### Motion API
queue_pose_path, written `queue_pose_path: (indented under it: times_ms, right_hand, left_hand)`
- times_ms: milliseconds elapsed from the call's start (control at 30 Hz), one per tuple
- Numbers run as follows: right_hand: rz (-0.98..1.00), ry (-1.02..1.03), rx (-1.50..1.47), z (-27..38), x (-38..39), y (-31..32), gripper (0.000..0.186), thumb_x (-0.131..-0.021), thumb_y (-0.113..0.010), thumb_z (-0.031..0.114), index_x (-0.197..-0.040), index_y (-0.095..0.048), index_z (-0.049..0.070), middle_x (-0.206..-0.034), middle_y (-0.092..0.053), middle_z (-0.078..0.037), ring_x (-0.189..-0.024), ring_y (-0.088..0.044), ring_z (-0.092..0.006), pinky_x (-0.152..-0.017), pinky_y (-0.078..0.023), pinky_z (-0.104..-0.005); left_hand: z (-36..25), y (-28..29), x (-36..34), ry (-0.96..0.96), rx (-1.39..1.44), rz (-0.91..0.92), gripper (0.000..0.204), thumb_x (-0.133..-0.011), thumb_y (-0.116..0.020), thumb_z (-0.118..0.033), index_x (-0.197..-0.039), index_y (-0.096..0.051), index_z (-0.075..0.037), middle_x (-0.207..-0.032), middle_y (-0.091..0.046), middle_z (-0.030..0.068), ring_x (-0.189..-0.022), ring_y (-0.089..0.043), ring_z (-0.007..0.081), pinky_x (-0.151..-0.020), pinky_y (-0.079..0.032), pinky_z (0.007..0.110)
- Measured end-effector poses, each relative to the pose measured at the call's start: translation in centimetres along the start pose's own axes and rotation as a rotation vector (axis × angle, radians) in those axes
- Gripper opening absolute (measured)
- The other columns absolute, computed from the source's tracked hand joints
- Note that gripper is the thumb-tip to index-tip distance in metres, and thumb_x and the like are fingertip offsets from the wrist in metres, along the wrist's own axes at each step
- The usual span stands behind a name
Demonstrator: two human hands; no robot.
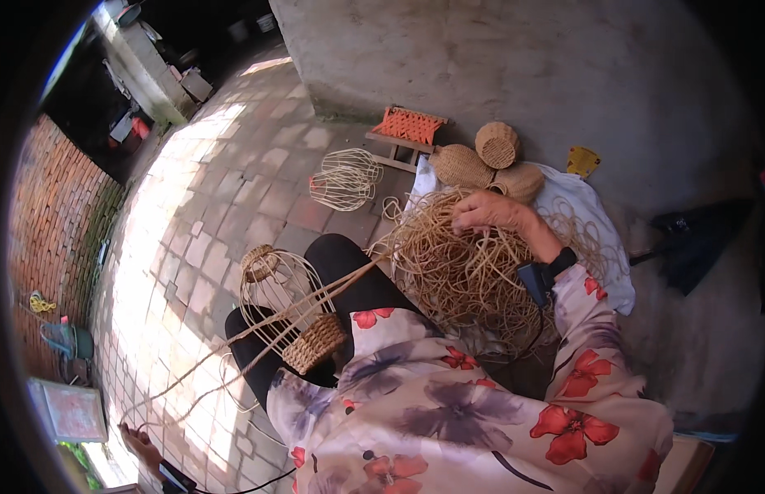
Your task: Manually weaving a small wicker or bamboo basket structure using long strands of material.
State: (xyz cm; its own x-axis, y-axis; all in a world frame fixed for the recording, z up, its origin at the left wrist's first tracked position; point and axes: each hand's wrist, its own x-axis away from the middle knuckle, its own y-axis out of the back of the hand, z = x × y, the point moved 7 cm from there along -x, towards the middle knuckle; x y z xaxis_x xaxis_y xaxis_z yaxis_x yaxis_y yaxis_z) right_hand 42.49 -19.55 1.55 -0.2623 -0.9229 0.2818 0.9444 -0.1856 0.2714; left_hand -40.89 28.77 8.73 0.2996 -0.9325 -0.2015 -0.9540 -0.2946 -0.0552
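Note:
A half-woven basket [314, 342] lies across my legs, with bare pale ribs and a tightly woven brown band at its near end. Strands of straw cord [259, 323] stretch over it from the tangled pile of cord [448, 255] toward the lower left. There my left hand [141, 445] is out to the side at the strands' far end, its fingers bent around them. On top of the pile, my right hand [491, 212] has its fingers curled together on some cord; the fingertips are partly hidden.
Finished woven baskets [463, 166] lie beyond the pile on a white cloth [619, 284]. A bare rib frame [346, 179] and a small stool with an orange woven seat [409, 125] stand on the paving. A concrete wall [514, 66] rises behind; a brick wall [57, 222] is far left.

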Motion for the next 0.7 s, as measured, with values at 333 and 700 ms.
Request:
queue_pose_path:
  times_ms: [333,700]
  right_hand:
    - [0.198,0.513,0.23,14.0,-4.7,-10.9,0.043,-0.096,-0.051,0.041,-0.089,-0.067,0.001,-0.071,-0.061,-0.004,-0.067,-0.053,-0.0131,-0.063,-0.044,-0.0303]
    - [0.399,0.296,-0.047,15.5,-9.6,-16.4,0.027,-0.091,-0.063,0.029,-0.096,-0.071,0.003,-0.066,-0.056,0.001,-0.06,-0.049,-0.0038,-0.05,-0.038,-0.0214]
  left_hand:
    - [-2.9,-19.0,13.7,-0.147,-0.52,0.496,0.063,-0.086,-0.064,-0.046,-0.136,-0.049,-0.01,-0.107,-0.062,0.0088,-0.055,-0.051,0.0094,-0.046,-0.044,0.022]
    - [-6.6,-33.0,33.0,0.079,-0.305,1.088,0.032,-0.093,-0.062,-0.032,-0.091,-0.067,-0.001,-0.058,-0.051,-0.0018,-0.051,-0.049,0.0069,-0.047,-0.038,0.023]
